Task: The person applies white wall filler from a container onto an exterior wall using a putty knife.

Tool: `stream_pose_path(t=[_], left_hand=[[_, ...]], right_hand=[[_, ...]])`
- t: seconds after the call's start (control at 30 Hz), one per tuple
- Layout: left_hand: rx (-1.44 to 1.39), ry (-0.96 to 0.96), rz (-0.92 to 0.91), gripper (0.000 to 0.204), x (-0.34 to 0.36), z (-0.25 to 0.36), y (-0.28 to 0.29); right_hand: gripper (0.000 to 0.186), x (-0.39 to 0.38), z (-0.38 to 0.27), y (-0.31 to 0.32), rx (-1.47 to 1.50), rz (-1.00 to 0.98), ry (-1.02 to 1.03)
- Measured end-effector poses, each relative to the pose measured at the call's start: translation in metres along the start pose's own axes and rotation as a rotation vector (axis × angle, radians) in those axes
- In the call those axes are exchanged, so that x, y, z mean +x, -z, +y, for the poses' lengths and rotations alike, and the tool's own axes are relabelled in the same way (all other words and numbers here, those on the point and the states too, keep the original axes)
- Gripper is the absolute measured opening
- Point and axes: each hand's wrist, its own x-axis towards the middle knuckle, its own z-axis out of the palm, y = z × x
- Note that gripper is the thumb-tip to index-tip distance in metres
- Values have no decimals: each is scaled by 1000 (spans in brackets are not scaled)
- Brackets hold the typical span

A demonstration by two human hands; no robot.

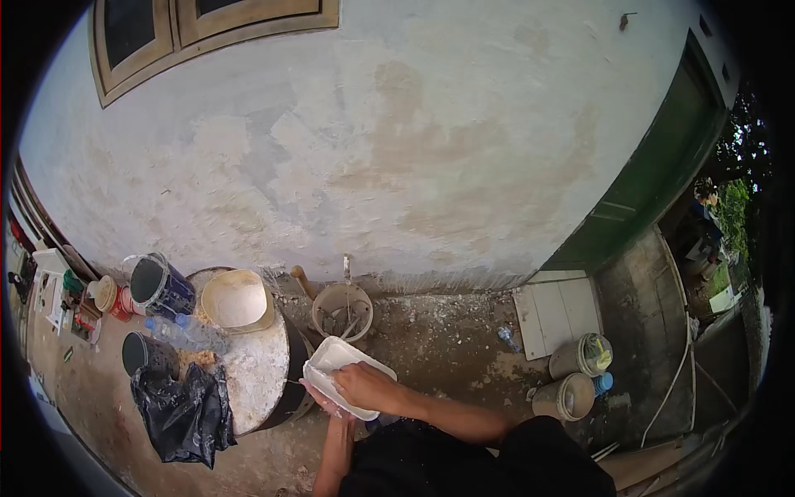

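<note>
A shallow white rectangular tray (335, 349) is in front of my body, its inside smeared with pale material. My left hand (325, 399) supports it from below and along its left edge, with part of the hand hidden by the tray. Inside the tray is my right hand (363, 384), its fingers curled downward. What those fingers grip, if anything, is hidden beneath them. Just beyond the tray, a pale bucket (342, 313) with stick-like tools in it stands on the ground near the wall.
Left of me, a drum (258, 377) bears a cream basin (235, 302), plastic bottles (190, 333), buckets (161, 286) and a black plastic bag (184, 414). A patchy white wall (472, 166) rises ahead. Tiles (559, 311) and pails (566, 398) are at the right, near a green door (633, 195).
</note>
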Motion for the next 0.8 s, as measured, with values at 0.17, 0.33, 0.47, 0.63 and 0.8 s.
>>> stream_pose_path(t=[0.17,0.33,0.47,0.63,0.8], left_hand=[[-61,80,41,84,-18,-49,-11],[15,156,-24,85,-29,-75,-19],[-21,199,-27,84,-33,-97,-28],[-3,214,-29,82,-38,-133,-50],[-25,272,-108,76,-32,-178,-53]], right_hand=[[15,-52,20,15,17,197,52],[16,-88,25,30,12,135,-103],[16,-111,47,33,21,298,-51],[16,-140,65,46,30,266,-96],[14,-173,84,75,-17,249,-199]])
